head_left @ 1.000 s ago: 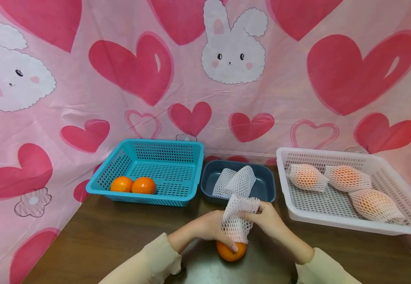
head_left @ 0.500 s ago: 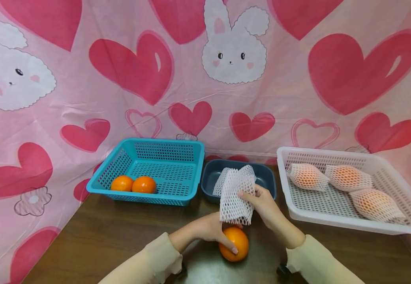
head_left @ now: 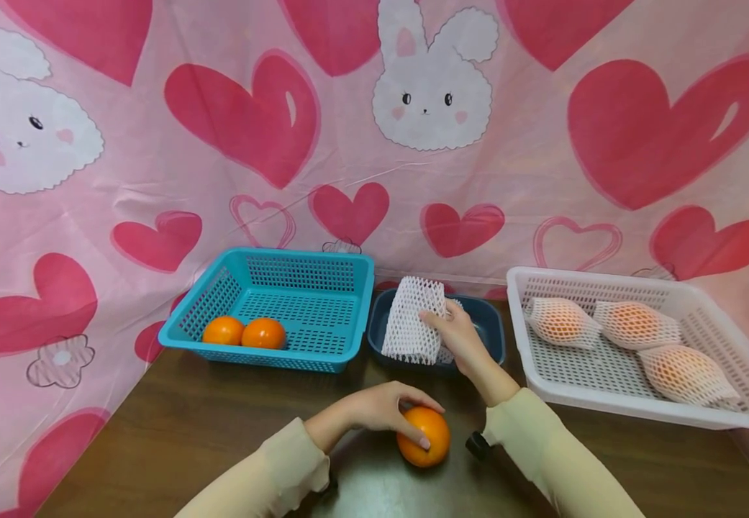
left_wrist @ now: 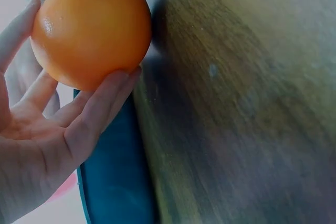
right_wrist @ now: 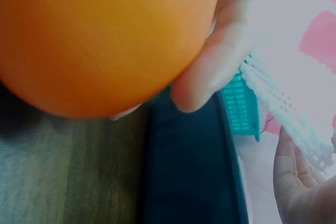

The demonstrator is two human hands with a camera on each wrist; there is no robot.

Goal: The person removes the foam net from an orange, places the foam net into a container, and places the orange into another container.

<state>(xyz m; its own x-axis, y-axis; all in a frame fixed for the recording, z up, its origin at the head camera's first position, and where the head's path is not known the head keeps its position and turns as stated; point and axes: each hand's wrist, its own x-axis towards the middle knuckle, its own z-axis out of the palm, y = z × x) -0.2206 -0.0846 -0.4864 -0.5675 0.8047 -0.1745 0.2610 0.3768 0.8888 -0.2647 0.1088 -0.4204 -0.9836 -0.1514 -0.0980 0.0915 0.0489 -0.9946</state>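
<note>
Foam net point(head_left: 409, 324) moved off the orange point(head_left: 436, 432), forward over the dark tray point(head_left: 492, 331); right hand point(head_left: 458, 334) pinches its right edge, long axis pointing away from person. Left hand point(head_left: 380, 407) grips orange, nearer the person, low over counter point(head_left: 219, 432).

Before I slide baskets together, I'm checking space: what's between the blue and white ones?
In the head view: a dark tub, partly hidden by netting in the right hand.

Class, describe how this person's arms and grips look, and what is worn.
The left sleeve and right sleeve are long, plain and pale cream, with loose, creased cuffs. The left grip and right grip wear no gloves. A small dark object, unidentifiable, shows at the right cuff.
</note>
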